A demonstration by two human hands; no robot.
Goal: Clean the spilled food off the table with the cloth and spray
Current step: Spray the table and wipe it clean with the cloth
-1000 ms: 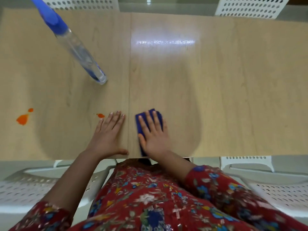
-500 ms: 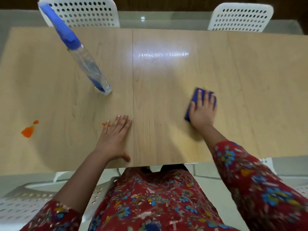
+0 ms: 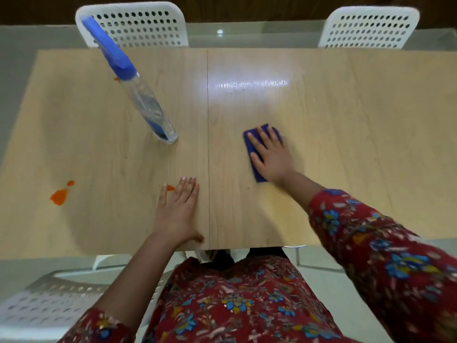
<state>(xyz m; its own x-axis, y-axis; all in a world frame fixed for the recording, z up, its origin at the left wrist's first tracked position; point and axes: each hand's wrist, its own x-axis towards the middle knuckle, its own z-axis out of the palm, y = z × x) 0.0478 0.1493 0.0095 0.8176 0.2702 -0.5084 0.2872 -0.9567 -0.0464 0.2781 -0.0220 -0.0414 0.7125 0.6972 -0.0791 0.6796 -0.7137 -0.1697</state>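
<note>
Since the head camera is my only view, I count everything from it. One pale wood-grain desk [image 3: 346, 120] fills the middle, made of two panels that meet at a thin seam running away from the person.

Two grips show. The right grip [image 3: 273, 157] lies flat with its fingers straight and spread, released rather than clenched, pressing down on one dark blue folded cloth [image 3: 259, 177]. The cloth sits on the right panel, just right of the seam; its edges show above the fingertips and below the thumb, and that side of the picture is a little blurred. The left grip [image 3: 178, 211] is also released, palm down on the left panel with its fingers together, just left of the seam and holding nothing.

One clear plastic spray bottle with a blue trigger head [image 3: 146, 105] stands on the left panel, well apart from both grips. A blue patch low inside it is too blurred for me to read.

I count four orange spill marks: a large blot [image 3: 59, 196] near the left edge, a small drop [image 3: 71, 183] just beyond it, a smear [image 3: 170, 188] touching the left fingertips, and a speck [image 3: 115, 79] beside the bottle's neck.

Three white perforated chairs are in sight: two at the far side [image 3: 133, 26] [image 3: 368, 26] and one at the near left [image 3: 49, 300]. Both sleeves are red floral fabric [image 3: 371, 243].
</note>
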